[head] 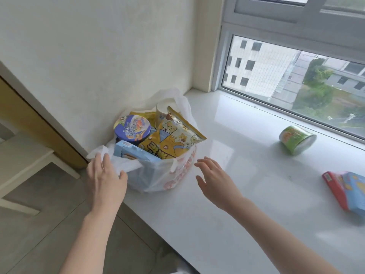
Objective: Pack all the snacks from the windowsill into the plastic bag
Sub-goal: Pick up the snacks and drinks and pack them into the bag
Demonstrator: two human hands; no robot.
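White plastic bag (158,175) on windowsill (246,175), stuffed with snacks (noodle bowl (132,128), yellow popcorn pouch (173,135), blue box (134,153)). Left hand (104,175) pinching bag's rim; right hand (215,177) beside it, fingers apart, holding nothing. Green cup (296,139), red-blue box (347,190) unpacked, well apart.

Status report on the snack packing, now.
Left hand grips plastic bag rim; right hand open, empty, beside it. Bag nearly full. Green cup and red-blue box still on windowsill. Nothing in the way.
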